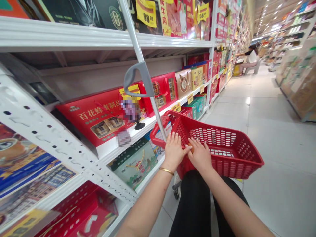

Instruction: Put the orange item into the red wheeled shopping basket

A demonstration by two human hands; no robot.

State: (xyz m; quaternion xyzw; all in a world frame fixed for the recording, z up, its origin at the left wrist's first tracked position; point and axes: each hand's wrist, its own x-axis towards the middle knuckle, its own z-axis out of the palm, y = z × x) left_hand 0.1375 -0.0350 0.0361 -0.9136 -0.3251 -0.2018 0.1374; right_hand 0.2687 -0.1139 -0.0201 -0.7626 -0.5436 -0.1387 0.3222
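Observation:
My left hand (pixel 174 150) lies flat, fingers stretched forward, on the near rim of a red plastic shopping basket (pixel 227 154). My right hand (pixel 199 154) rests beside it on the same rim, fingers spread, its thumb touching the left hand. Nothing shows inside the basket. A silver pull handle with a grey grip (pixel 138 79) rises from the basket's near left corner, just left of my left hand. A gold bangle (pixel 166 171) circles my left wrist.
White metal shelving (pixel 74 148) on the left holds boxed goods, among them a long red gift box (pixel 98 117) and a green box (pixel 134 163). Yellow price tags (pixel 146 12) hang above. A person sits far down the tiled aisle (pixel 249 59). Stacked goods line the right side (pixel 298 85).

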